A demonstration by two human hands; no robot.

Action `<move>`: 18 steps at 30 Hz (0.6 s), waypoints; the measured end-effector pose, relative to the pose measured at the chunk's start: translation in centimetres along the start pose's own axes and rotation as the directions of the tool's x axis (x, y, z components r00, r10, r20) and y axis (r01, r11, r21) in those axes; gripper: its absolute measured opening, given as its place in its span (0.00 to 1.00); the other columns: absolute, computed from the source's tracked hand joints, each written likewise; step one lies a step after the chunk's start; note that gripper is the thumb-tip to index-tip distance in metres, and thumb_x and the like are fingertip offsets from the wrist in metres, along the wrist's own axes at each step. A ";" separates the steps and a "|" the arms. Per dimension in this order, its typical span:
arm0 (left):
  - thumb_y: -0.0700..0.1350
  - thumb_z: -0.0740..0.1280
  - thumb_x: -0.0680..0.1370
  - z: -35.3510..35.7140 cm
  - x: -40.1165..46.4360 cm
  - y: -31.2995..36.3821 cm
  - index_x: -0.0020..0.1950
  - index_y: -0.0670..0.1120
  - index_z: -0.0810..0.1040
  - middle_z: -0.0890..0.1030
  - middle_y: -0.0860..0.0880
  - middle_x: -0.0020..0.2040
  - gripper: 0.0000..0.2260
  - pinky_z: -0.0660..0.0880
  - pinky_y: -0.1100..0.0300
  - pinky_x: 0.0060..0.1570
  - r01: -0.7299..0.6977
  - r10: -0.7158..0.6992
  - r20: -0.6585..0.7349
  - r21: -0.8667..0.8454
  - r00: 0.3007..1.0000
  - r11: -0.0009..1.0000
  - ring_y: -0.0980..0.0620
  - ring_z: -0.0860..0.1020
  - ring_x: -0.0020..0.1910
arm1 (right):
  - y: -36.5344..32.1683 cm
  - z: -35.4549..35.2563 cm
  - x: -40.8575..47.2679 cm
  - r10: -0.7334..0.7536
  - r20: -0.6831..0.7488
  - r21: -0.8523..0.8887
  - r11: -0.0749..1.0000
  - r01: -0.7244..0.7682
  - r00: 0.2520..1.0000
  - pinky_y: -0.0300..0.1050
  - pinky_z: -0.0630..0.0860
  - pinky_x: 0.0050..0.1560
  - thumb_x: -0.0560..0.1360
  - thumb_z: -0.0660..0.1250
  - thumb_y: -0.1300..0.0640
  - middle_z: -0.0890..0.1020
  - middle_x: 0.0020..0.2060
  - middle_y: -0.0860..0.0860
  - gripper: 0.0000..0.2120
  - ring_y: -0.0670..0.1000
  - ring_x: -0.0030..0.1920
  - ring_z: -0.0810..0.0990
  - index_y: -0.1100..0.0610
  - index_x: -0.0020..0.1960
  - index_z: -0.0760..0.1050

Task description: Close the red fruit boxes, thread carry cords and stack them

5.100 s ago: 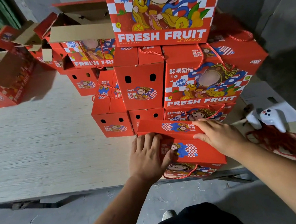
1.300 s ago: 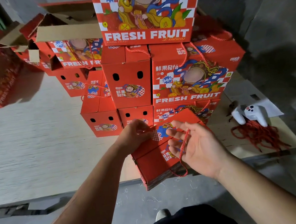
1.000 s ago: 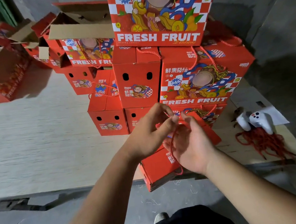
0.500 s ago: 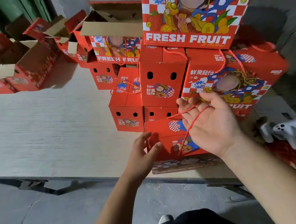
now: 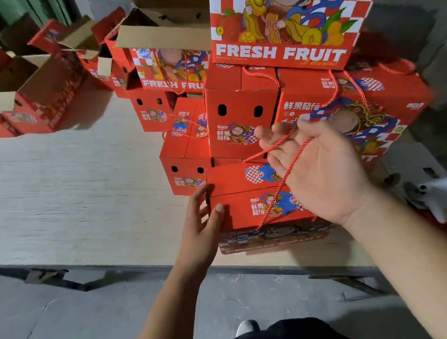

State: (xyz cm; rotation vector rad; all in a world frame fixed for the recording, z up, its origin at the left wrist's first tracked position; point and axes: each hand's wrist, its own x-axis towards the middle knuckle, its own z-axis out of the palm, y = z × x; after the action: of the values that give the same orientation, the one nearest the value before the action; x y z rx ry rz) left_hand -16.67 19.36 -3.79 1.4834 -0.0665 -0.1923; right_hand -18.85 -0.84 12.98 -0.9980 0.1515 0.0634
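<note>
From the head view, a closed red fruit box (image 5: 251,205) sits at the near edge of the pale worktop (image 5: 67,191), just in front of a stack of closed boxes (image 5: 241,117). The left hand (image 5: 202,224) rests against the box's left end, fingers straight and loosely spread, thumb tip on the top panel. The right hand (image 5: 316,170) hovers palm-up above the box's right half, fingers relaxed and slightly bent, with a red carry cord (image 5: 283,176) draped across them. The cord runs from the fingers down to the box top in 2 strands, one toward the far flap, one to the near edge.

The stack behind rises at least 3 layers, with a large box (image 5: 284,19) marked FRESH FRUIT on top; several of its boxes have red cord handles. Far left, a group of open boxes (image 5: 23,88) stands with brown flaps up. At the right edge lies a white controller (image 5: 429,194) beside a pile of loose red cords (image 5: 443,226), partly cut off. Below the worktop edge show the grey floor (image 5: 69,337), a shoe (image 5: 247,328) and dark clothing.
</note>
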 end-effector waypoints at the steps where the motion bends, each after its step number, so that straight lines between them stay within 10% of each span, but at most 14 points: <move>1: 0.46 0.68 0.84 0.0 0.2 -0.5 0.74 0.59 0.71 0.76 0.56 0.72 0.19 0.80 0.66 0.50 0.045 -0.045 -0.023 0.012 0.999 0.999 0.61 0.80 0.62 | 0.4 -0.6 0.4 0.046 -0.064 -0.093 0.994 -0.052 0.997 0.47 0.63 0.72 0.81 0.60 0.50 0.82 0.60 0.53 0.08 0.49 0.69 0.76 0.52 0.52 0.74; 6: 0.47 0.66 0.85 0.3 0.4 -3.0 0.80 0.49 0.66 0.75 0.48 0.74 0.23 0.76 0.70 0.44 0.281 -0.287 0.037 0.122 0.957 0.952 0.54 0.79 0.62 | -0.1 -7.0 0.9 0.352 -0.303 -0.617 0.636 -0.464 0.886 0.50 0.75 0.68 0.79 0.66 0.40 0.83 0.57 0.53 0.22 0.51 0.60 0.81 0.56 0.62 0.76; 10: 0.45 0.64 0.86 1.3 0.5 -3.6 0.74 0.46 0.74 0.83 0.47 0.64 0.16 0.76 0.74 0.40 0.268 -0.268 -0.007 0.064 0.963 0.961 0.66 0.83 0.48 | -1.0 -13.9 -0.1 -0.081 -0.479 -0.872 0.163 -0.462 0.874 0.53 0.81 0.50 0.81 0.62 0.37 0.87 0.40 0.53 0.25 0.55 0.43 0.86 0.57 0.44 0.82; 12: 0.49 0.65 0.86 2.1 1.1 -3.3 0.73 0.48 0.75 0.84 0.49 0.61 0.16 0.79 0.70 0.41 0.258 -0.258 -0.001 -0.020 0.966 0.966 0.64 0.85 0.50 | 0.1 -16.6 0.0 -0.190 -0.495 -0.867 0.178 -0.466 0.848 0.55 0.78 0.49 0.78 0.60 0.35 0.84 0.40 0.55 0.27 0.60 0.45 0.83 0.60 0.43 0.79; 15: 0.57 0.62 0.86 3.9 2.1 -2.7 0.72 0.56 0.75 0.85 0.49 0.62 0.15 0.85 0.55 0.47 0.299 -0.292 0.071 -0.124 0.954 0.946 0.52 0.86 0.55 | 4.1 -17.8 -0.4 0.122 -0.626 -0.625 0.513 -0.589 0.770 0.53 0.69 0.63 0.81 0.61 0.36 0.79 0.64 0.51 0.23 0.54 0.58 0.79 0.48 0.70 0.70; 18: 0.57 0.58 0.87 4.8 2.6 -2.9 0.75 0.57 0.71 0.84 0.48 0.63 0.16 0.85 0.49 0.53 0.322 -0.320 0.036 -0.131 0.947 0.938 0.49 0.85 0.58 | 7.3 -18.3 -1.1 0.128 -0.596 -0.556 0.647 -0.522 0.793 0.52 0.71 0.65 0.83 0.64 0.44 0.79 0.66 0.48 0.15 0.49 0.56 0.79 0.39 0.67 0.66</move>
State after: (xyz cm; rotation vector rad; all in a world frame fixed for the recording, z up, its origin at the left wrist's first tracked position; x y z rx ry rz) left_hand -15.16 14.00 -6.42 1.3506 0.1765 -0.4634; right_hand -22.65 -12.24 -2.61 -1.7447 0.8740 0.2180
